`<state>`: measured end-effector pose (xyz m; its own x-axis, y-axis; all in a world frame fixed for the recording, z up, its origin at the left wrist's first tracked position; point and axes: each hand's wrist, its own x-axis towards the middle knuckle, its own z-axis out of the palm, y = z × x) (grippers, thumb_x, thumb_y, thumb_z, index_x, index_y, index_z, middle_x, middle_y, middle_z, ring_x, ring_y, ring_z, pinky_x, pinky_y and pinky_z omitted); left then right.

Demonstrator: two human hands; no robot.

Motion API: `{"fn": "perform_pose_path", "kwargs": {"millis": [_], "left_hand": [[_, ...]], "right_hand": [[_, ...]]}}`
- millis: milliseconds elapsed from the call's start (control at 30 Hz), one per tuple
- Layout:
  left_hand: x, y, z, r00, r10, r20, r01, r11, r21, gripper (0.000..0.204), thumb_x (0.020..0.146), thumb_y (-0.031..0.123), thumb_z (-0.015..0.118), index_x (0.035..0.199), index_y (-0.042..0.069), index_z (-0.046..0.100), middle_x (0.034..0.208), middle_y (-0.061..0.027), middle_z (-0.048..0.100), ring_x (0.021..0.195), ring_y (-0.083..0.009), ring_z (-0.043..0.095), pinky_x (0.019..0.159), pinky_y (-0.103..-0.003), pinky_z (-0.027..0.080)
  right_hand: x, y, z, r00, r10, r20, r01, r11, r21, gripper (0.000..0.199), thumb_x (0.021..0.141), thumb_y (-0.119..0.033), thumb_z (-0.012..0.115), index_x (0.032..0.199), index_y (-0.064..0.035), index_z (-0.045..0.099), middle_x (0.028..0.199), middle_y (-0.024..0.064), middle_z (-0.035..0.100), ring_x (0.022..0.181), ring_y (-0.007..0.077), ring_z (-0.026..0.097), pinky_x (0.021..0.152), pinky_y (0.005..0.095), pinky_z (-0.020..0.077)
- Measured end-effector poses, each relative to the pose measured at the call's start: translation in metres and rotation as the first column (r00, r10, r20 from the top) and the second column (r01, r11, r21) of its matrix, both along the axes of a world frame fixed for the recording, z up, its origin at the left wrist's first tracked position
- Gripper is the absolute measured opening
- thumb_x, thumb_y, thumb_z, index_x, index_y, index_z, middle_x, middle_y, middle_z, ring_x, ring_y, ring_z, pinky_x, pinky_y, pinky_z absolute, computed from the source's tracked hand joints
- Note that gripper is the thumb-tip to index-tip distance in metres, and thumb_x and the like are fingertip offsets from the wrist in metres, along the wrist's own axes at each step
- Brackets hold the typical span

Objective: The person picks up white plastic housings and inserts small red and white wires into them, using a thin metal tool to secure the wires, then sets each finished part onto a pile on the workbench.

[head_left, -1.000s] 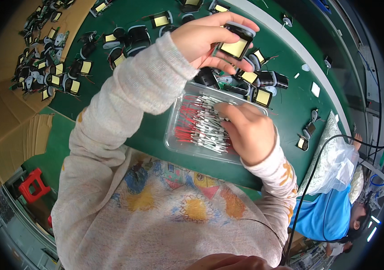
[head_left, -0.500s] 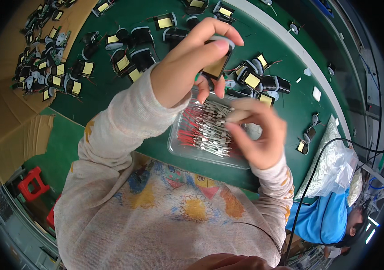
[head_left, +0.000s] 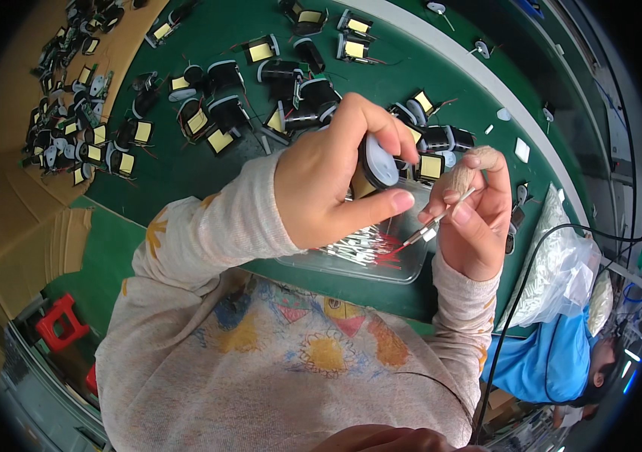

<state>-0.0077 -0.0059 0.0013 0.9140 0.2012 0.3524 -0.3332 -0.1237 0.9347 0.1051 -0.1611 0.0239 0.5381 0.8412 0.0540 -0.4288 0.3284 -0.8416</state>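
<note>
My left hand (head_left: 321, 177) is closed around a black housing (head_left: 382, 161) with a pale grey round cap, its thumb stretched out below the cap. Between the thumb and fingertips of my right hand (head_left: 485, 226), a thin wired component (head_left: 425, 230) with a pale sleeve and a red lead slants down to the left. Beige covers wrap some of that hand's fingers. Beneath both hands lies a clear plastic tray (head_left: 409, 276), partly hidden by them. It holds many similar wired components (head_left: 355, 247) with red and white ends.
Several black housings with yellow pads (head_left: 227, 113) are scattered across the green table (head_left: 260, 49). More lie on cardboard (head_left: 4, 184) at the left. To the right stand a clear bag of white pieces (head_left: 543, 264) and a black cable (head_left: 524, 301). A person in blue (head_left: 543, 361) sits beyond.
My left hand has come down toward me and turned the housing so its cap shows. My right hand has moved right from over the tray and now holds a wired component.
</note>
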Motion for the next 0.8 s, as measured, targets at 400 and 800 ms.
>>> {"fn": "perform_pose_path", "kwargs": {"millis": [400, 800], "left_hand": [[0.003, 0.009, 0.004, 0.987, -0.059, -0.148, 0.081, 0.986, 0.143, 0.051, 0.084, 0.021, 0.058, 0.126, -0.001, 0.041, 0.117, -0.0196, 0.049, 0.102, -0.0247, 0.053, 0.091, -0.032, 0.039], [0.004, -0.004, -0.006, 0.984, -0.173, -0.046, 0.15, 0.938, -0.312, 0.04, 0.085, 0.019, 0.061, 0.104, 0.005, 0.03, 0.122, -0.0255, 0.05, 0.111, -0.0252, 0.052, 0.09, -0.033, 0.044]], "right_hand": [[-0.004, 0.002, -0.004, 0.99, 0.117, -0.078, -0.118, 0.993, -0.015, 0.041, 0.076, 0.001, 0.063, 0.112, 0.001, 0.043, 0.082, 0.0091, 0.058, 0.077, 0.0182, 0.06, 0.072, 0.0318, 0.0516], [-0.008, 0.003, -0.012, 0.984, 0.157, -0.09, -0.148, 0.984, 0.097, 0.036, 0.077, 0.004, 0.061, 0.108, -0.0006, 0.043, 0.082, 0.0102, 0.058, 0.077, 0.0178, 0.059, 0.076, 0.0361, 0.0538]]}}
